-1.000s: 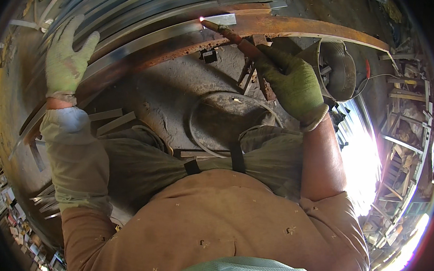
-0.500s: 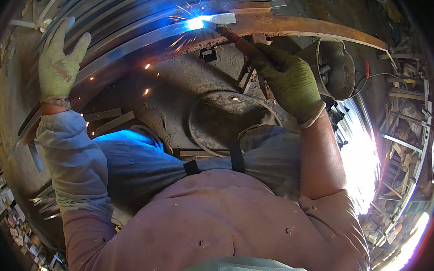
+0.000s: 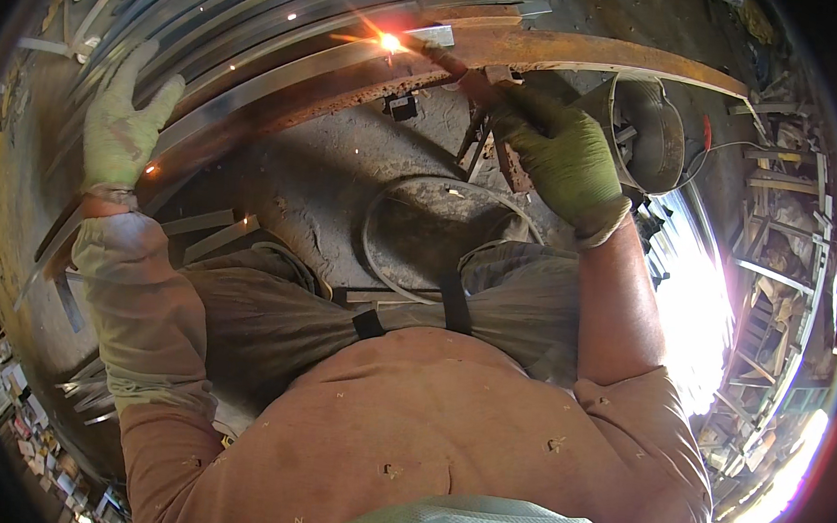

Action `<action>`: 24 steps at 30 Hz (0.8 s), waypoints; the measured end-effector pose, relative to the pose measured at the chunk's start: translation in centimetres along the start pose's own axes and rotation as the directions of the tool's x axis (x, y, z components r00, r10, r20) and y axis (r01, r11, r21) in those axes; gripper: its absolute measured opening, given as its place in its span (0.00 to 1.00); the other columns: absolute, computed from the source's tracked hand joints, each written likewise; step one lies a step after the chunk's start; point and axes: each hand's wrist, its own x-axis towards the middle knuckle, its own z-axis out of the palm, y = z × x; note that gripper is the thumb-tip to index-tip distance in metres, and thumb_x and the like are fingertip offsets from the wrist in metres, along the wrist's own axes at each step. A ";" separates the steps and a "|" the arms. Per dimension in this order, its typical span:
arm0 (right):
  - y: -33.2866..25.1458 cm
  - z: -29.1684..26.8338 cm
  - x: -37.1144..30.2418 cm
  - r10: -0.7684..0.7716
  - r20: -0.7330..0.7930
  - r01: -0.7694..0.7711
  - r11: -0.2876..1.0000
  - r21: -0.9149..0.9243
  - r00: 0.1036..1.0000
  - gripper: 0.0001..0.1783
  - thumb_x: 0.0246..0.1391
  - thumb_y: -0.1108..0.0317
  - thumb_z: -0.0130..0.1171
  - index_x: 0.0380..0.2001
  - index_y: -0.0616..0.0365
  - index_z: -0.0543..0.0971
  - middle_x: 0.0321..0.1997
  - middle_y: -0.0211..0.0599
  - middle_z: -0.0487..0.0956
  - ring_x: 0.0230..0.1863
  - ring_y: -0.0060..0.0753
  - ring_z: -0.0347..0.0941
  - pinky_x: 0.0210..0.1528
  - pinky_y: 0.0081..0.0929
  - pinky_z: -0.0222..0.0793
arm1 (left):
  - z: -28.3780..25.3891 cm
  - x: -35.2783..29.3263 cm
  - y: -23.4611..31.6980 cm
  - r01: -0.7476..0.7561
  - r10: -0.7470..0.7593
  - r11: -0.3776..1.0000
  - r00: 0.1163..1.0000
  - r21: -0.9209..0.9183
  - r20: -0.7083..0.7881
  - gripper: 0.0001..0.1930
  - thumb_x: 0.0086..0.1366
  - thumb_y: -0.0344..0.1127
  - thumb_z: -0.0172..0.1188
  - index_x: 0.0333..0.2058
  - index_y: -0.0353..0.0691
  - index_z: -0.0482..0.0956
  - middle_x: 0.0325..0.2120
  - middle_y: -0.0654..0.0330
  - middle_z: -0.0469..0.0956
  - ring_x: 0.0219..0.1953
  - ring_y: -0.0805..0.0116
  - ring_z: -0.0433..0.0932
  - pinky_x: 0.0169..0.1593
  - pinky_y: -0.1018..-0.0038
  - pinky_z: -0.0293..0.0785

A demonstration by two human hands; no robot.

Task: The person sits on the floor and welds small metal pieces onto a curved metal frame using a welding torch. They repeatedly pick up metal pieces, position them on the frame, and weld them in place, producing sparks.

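Observation:
My right hand (image 3: 573, 165), in a yellow-green work glove, is closed around the handle of a welding torch (image 3: 472, 85). The torch tip points left at a small glowing orange-red spot (image 3: 390, 41) on a grey metal bar (image 3: 276, 78). That bar lies along a rusty, pitted beam (image 3: 585, 53), which looks curved through the lens. At the left, my left hand (image 3: 124, 133), gloved alike, has its fingers spread and grips nothing. It is beside the left stretch of the bars; whether the palm touches them is hard to tell.
Several long metal bars (image 3: 222, 19) lie side by side beyond the work. A cylindrical metal container (image 3: 657, 147) stands right of my right hand. A cable loop (image 3: 373, 225) lies on the floor before my legs. Scrap-filled racks (image 3: 773, 254) line the right side.
The bright blue-white arc has gone out, leaving an orange-red glow. Blue light has faded from my clothes. My left hand has shifted slightly right and down; the torch stays near the same spot.

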 end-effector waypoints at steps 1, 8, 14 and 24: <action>-0.1 -0.3 0.1 0.012 -0.002 -0.012 0.999 0.053 1.000 0.24 0.76 0.54 0.66 0.68 0.52 0.86 0.52 0.44 0.92 0.52 0.34 0.88 0.58 0.33 0.80 | 0.2 -0.2 0.0 -0.007 0.009 0.999 0.999 -0.051 0.035 0.35 0.70 0.48 0.76 0.71 0.41 0.80 0.70 0.45 0.80 0.72 0.45 0.78 0.74 0.58 0.73; 0.9 -2.3 0.4 0.055 -0.056 -0.041 0.974 0.221 0.997 0.24 0.77 0.54 0.67 0.68 0.53 0.86 0.60 0.43 0.91 0.60 0.29 0.85 0.66 0.30 0.76 | 5.8 -1.0 -0.3 -0.157 0.152 0.988 0.968 0.007 0.202 0.32 0.59 0.44 0.82 0.61 0.42 0.84 0.60 0.47 0.84 0.63 0.40 0.82 0.66 0.53 0.79; 0.7 -2.8 0.2 -0.010 -0.061 0.023 0.977 0.214 0.998 0.26 0.77 0.51 0.66 0.68 0.53 0.86 0.60 0.45 0.91 0.61 0.37 0.86 0.67 0.34 0.76 | 7.5 -0.8 0.8 -0.069 0.038 0.988 0.976 0.140 0.213 0.25 0.61 0.43 0.81 0.54 0.44 0.84 0.54 0.49 0.84 0.57 0.41 0.84 0.59 0.51 0.82; 2.3 -3.5 0.5 -0.061 -0.092 0.076 0.982 0.175 0.994 0.30 0.78 0.44 0.62 0.68 0.54 0.85 0.61 0.52 0.90 0.64 0.48 0.86 0.67 0.40 0.76 | 7.3 -1.7 -0.6 0.027 0.042 0.974 0.955 -0.226 0.294 0.18 0.64 0.35 0.79 0.51 0.41 0.87 0.44 0.51 0.92 0.46 0.52 0.91 0.54 0.62 0.84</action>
